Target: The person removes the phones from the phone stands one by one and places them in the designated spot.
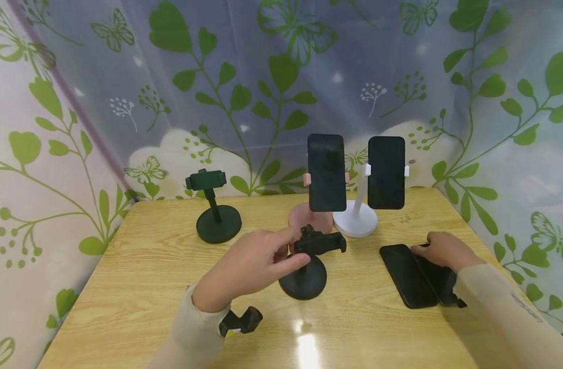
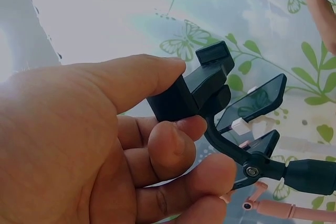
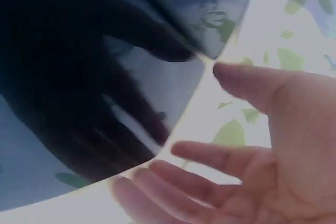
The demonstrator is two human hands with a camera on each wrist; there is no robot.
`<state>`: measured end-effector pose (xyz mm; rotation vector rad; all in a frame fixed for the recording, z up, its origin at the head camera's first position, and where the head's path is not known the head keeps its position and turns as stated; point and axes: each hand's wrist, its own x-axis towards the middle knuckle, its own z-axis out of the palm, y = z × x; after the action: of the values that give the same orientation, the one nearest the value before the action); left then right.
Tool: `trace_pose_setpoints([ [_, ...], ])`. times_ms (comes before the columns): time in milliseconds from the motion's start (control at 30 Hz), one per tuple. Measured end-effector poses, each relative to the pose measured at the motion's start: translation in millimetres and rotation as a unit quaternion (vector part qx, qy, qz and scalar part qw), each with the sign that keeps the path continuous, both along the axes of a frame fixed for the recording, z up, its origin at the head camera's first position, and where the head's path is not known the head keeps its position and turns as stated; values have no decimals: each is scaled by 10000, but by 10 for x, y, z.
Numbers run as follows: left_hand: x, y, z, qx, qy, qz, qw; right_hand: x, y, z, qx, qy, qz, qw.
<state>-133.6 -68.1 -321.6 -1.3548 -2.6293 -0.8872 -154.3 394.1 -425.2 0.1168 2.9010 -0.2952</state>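
Black from its hooked clamp to its round base, the phone stand (image 1: 304,287) stood upright on the table (image 1: 147,287), the left hand (image 1: 251,264) pinching one end of its clamp between thumb and fingers. That hand hid the clamp's left end in the head view, and most of the stem was covered too; the left wrist view showed the stem's joint with its round screw but left the base out. Off to the right, the right hand (image 1: 449,251) was at the far end of a loose phone (image 1: 438,277), thumb and fingers apart and holding nothing firmly that could be seen; blur and glare in the right wrist view made it impossible to tell which fingertips touched the edge. Hand and sleeve covered part of that phone, and a second phone (image 1: 407,277) lay alongside it, long edge to long edge. Wood showed between the black stand and this pair, with a wider stretch toward the green stand (image 1: 218,225) at back left. Close behind the black stand, the pink stand (image 1: 302,212) was partly hidden by the clamp; it and the white stand (image 1: 355,224) beside it each held an upright dark-screened phone. The table's back edge met a leaf-patterned cloth (image 1: 235,118); its near edge was cut off.
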Motion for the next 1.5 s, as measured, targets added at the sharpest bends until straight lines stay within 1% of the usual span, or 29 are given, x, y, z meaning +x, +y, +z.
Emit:
trace_pose_setpoints([
  [67, -4, -1, -5, 14, 11, 7, 10000, 3, -69, 63, -138, 504, -59, 9986],
  [100, -6, 0, -8, 17, 9, 4, 10000, 14, -124, 106, -239, 909, -94, 9955],
  [133, -9, 3, -10, 25, 2, 1, 10000, 32, -199, 159, -375, 1414, -134, 9892],
  [167, -12, 4, -11, 35, 4, -4, 10000, 53, -293, 217, -554, 1987, -155, 9784],
  [200, -14, 6, -11, 41, -10, -6, 10000, 80, -398, 279, -735, 2572, -163, 9634],
  [233, -17, 9, -12, 47, -23, -11, 10000, 112, -513, 345, -952, 3172, -114, 9435],
  [267, -20, 13, -11, 53, -46, -24, 10000, 151, -637, 414, -1179, 3754, -34, 9193],
  [300, -23, 17, -10, 52, -64, -34, 10000, 195, -758, 484, -1379, 4304, 121, 8920],
  [333, -27, 20, -8, 53, -87, -47, 9999, 245, -881, 561, -1532, 4737, 318, 8667],
  [367, -29, 23, -7, 47, -98, -60, 9999, 291, -997, 634, -1669, 5101, 596, 8416],
  [400, -31, 27, -7, 50, -125, -78, 9999, 340, -1106, 709, -1768, 5363, 926, 8201],
  [467, -34, 33, -6, 42, -143, -107, 9998, 445, -1322, 855, -1945, 5692, 1653, 7816],
  [500, -34, 35, -7, 41, -151, -112, 9998, 501, -1427, 923, -2002, 5787, 1988, 7652],
  [533, -35, 38, -10, 32, -152, -114, 9998, 555, -1526, 981, -2042, 5848, 2272, 7515],
  [567, -34, 41, -14, 38, -145, -129, 9998, 603, -1619, 1028, -2084, 5922, 2498, 7372],
  [600, -32, 44, -17, 36, -157, -134, 9998, 649, -1704, 1069, -2117, 5989, 2637, 7259],
  [667, -26, 55, -26, 36, -168, -152, 9997, 719, -1841, 1122, -2221, 6169, 2727, 7041],
  [733, -24, 63, -48, 42, -209, -152, 9997, 748, -1931, 1142, -2364, 6326, 2712, 6859],
  [800, -15, 63, -58, 46, -277, -113, 9995, 742, -1989, 1150, -2456, 6409, 2735, 6739],
  [833, -13, 59, -62, 45, -302, -88, 9995, 734, -2008, 1150, -2490, 6425, 2763, 6699],
  [900, -12, 46, -63, 36, -340, -31, 9994, 712, -2032, 1148, -2514, 6420, 2842, 6662],
  [967, -12, 36, -45, 34, -339, -10, 9994, 693, -2028, 1144, -2467, 6362, 2919, 6702],
  [1067, -32, 34, -26, 43, -276, -20, 9996, 668, -2007, 1135, -2480, 6337, 2930, 6716],
  [1133, -47, 41, -21, 91, -158, -11, 9998, 653, -1996, 1128, -2486, 6309, 2942, 6735],
  [1200, -64, 49, -31, 189, 5, 8, 9998, 637, -1994, 1123, -2475, 6249, 2978, 6779],
  [1267, -85, 54, -55, 413, 104, 3, 9991, 623, -1998, 1122, -2452, 6175, 3022, 6835],
  [1333, -119, 47, -103, 782, -5, 17, 9969, 611, -2001, 1128, -2426, 6127, 3038, 6881],
  [1433, -171, 14, -183, 1424, -360, 89, 9891, 593, -2007, 1151, -2455, 6153, 3040, 6847],
  [1500, -195, -25, -231, 1762, -476, 211, 9830, 582, -2009, 1167, -2481, 6176, 3026, 6822],
])
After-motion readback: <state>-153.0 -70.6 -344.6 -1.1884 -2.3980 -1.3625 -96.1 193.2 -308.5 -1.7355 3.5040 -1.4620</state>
